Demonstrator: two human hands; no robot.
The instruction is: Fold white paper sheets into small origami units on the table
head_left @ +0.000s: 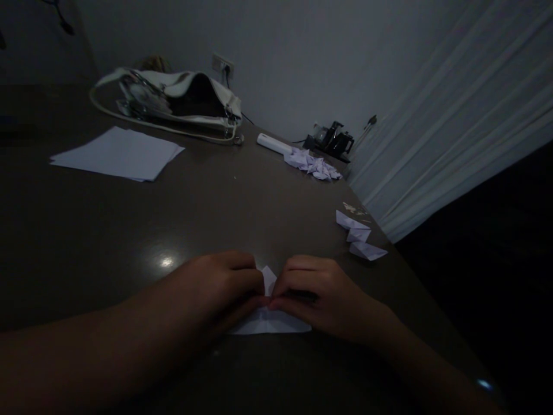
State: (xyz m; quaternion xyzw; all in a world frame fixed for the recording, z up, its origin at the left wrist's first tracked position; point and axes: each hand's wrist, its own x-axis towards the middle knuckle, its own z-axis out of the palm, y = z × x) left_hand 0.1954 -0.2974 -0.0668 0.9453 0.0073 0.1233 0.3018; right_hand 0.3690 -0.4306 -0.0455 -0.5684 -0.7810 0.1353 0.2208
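Note:
A folded sheet of white paper (270, 324) lies on the dark table near its front, with a pointed tip sticking up between my hands. My left hand (227, 285) grips it from the left, fingers curled and thumb pressed to the fold. From the right, my right hand (313, 294) pinches the same paper, and the two thumbs meet at its middle. My fingers cover much of the paper. To the right lie several small folded paper pieces (359, 235).
A stack of white sheets (121, 153) lies at the left, before a white handbag (173, 98). Farther back are a white stick-shaped object (274, 144) and a pile of folded paper (313, 164). A dark kettle (343, 142) stands by the white curtain (432, 115) along the right edge.

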